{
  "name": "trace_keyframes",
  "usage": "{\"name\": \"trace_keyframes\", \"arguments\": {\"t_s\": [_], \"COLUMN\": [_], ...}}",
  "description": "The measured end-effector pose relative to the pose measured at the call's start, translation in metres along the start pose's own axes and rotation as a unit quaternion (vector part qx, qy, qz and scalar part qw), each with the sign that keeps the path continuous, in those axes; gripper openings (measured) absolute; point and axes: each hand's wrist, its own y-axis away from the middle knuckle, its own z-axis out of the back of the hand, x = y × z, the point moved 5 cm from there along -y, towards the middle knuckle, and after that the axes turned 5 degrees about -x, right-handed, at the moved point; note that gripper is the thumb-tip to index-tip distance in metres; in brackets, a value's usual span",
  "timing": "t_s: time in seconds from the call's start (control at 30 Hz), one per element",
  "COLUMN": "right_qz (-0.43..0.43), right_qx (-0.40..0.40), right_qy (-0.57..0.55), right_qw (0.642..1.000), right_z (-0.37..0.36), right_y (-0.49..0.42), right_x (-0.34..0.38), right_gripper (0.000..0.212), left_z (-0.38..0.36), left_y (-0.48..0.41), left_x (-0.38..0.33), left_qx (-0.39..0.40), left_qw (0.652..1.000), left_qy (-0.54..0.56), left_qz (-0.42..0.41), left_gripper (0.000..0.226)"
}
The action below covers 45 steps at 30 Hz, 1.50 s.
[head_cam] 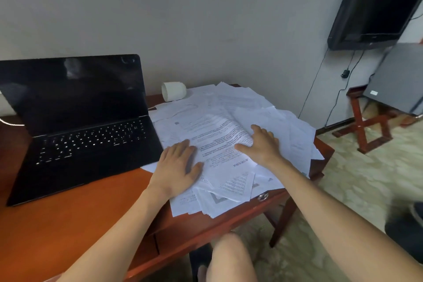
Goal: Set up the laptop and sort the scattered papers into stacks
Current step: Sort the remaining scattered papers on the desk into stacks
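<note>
The messy papers (206,110) are spread at 3 o'clock from the open laptop (80,135). They are pressed by the left hand (177,167) and right hand (262,144), fingers straight and slightly spread

Laptop (91,139) cut off at L; TV (375,2) cropped top R; text on papers (217,107) too small.

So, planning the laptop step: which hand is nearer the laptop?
Left. The left hand rests flat on the papers just beside the laptop; the right hand lies farther right on the pile.
</note>
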Motion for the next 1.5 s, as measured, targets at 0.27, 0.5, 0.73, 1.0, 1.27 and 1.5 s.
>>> {"name": "trace_keyframes", "arguments": {"t_s": [0.27,0.5,0.73,1.0,1.27,1.5], "right_qz": [-0.084,-0.200,-0.194,-0.269,-0.288,-0.199], "right_qx": [-0.053,0.008,0.014,-0.006,0.001,-0.022], "right_qy": [-0.205,-0.032,0.036,-0.323,-0.478,-0.418], "right_qw": [0.974,0.979,0.980,0.907,0.830,0.886], "right_z": [0.027,0.035,0.027,0.019,0.024,0.040], "right_y": [0.022,0.043,0.039,0.027,0.030,0.031], "right_x": [-0.035,-0.071,-0.065,-0.072,-0.075,-0.075], "right_gripper": [0.072,0.079,0.093,0.054,0.030,0.029], "left_z": [0.004,-0.010,-0.022,-0.024,-0.024,-0.004], "left_y": [0.001,-0.020,-0.016,-0.018,-0.019,-0.014], "left_x": [-0.006,-0.040,-0.052,-0.046,-0.043,-0.042], "left_qx": [-0.015,0.036,0.028,0.021,0.011,-0.039], "left_qw": [1.000,0.999,0.999,0.999,0.997,0.949], "left_qy": [-0.008,0.007,-0.003,0.035,0.074,0.299], "left_qz": [-0.018,-0.040,-0.020,-0.011,0.009,0.090], "left_gripper": [0.073,0.083,0.093,0.092,0.088,0.042]}}
